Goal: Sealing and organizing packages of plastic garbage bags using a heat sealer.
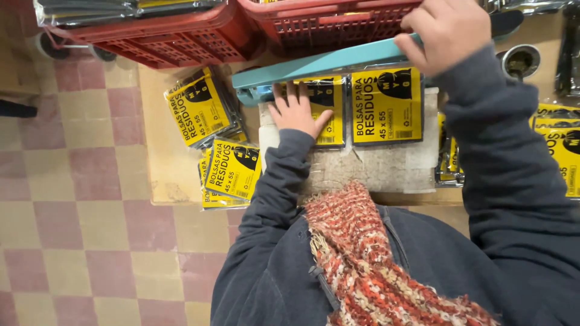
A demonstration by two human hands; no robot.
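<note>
At top of view, two red plastic crates: left crate tilted, with flat packs in clear film resting on top of it; right crate with slatted wall, contents cut off by the frame edge. Below the crates, a wooden table with a teal heat-sealer arm raised at a slant over it. Right hand closed around the far end of the sealer arm, gripping it. Left hand flat, fingers together and stretched out, pressing on a yellow-and-black bag pack just under the sealer. Right beside it, touching or nearly so, a second yellow pack, both lying on a pale worn cloth pad.

To the left on the table, a loose stack of the same yellow packs, and lower down more of them hanging over the table edge. To the right, further yellow packs, partly hidden behind the dark blue sleeve. Near the top right, a round metal fitting set in the tabletop. Closest to the camera, a red-and-cream knitted scarf over the dark jacket, covering the near table edge. Beneath it all, a checkered floor of pink and cream tiles.
</note>
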